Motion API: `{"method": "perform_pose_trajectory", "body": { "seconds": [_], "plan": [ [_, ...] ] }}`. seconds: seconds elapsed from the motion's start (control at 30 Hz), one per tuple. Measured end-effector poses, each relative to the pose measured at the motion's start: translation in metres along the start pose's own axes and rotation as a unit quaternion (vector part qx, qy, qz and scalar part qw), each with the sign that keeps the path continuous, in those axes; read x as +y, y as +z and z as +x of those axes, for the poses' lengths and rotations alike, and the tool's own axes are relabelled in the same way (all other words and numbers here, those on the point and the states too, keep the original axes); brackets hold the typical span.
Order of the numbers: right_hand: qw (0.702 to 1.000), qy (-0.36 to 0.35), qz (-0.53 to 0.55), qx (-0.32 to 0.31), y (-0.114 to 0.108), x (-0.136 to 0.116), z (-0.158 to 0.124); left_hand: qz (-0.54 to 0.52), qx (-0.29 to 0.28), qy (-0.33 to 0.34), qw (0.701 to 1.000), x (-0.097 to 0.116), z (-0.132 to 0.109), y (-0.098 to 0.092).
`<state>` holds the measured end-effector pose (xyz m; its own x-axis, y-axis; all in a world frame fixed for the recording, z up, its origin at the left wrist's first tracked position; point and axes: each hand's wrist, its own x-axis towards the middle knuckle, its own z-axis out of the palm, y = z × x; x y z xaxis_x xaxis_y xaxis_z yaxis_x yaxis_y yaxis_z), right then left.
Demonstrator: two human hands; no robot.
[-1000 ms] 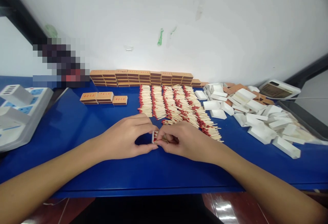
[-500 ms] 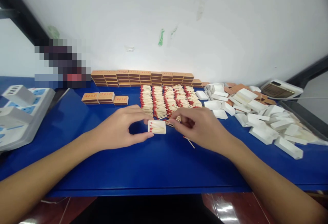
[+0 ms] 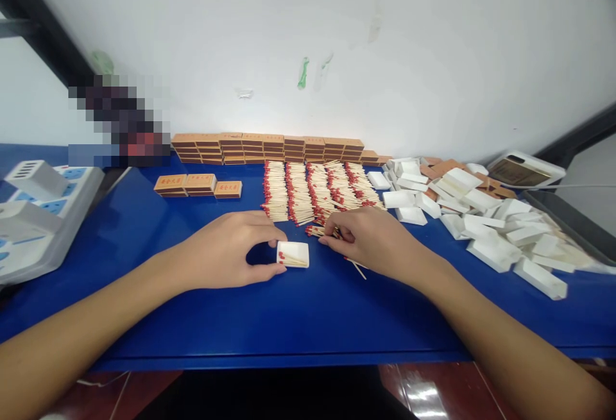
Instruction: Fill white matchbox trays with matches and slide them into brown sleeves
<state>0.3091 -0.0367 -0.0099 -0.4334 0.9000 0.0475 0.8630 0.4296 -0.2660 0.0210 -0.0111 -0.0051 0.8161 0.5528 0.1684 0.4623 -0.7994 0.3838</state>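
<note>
My left hand [image 3: 231, 250] pinches the left end of a small white matchbox tray [image 3: 293, 254] lying on the blue table [image 3: 289, 317], thumb below and forefinger above. A few red-tipped matches lie in the tray. My right hand [image 3: 368, 237] is just right of the tray, its fingers curled down onto a small bunch of matches [image 3: 321, 231] at the near edge of the rows of matches [image 3: 317, 190]. One loose match [image 3: 359, 270] lies under my right hand.
Stacked brown matchboxes [image 3: 269, 147] line the wall, with three more [image 3: 197, 184] in front at the left. A heap of white trays [image 3: 486, 215] fills the right. A white power strip [image 3: 38, 211] sits far left, a phone-like device [image 3: 524, 168] at back right.
The tray, held between both hands a second ago, now lies flat on the table in my left hand. My right hand has let go and reached back to the match pile.
</note>
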Motion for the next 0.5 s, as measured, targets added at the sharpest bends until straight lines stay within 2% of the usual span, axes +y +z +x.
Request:
{"method": "perform_pose_trajectory", "body": {
  "seconds": [0.3,0.5],
  "plan": [
    [1.0,-0.004,0.004,-0.027,0.0042,-0.0008,0.0023,0.01,0.002,0.003,1.0,-0.0033,0.0005,0.0035],
    [1.0,0.003,0.002,0.008,0.0024,-0.0006,0.0007,0.017,0.017,0.009,1.0,-0.0039,0.0016,0.007]
  ]
}}
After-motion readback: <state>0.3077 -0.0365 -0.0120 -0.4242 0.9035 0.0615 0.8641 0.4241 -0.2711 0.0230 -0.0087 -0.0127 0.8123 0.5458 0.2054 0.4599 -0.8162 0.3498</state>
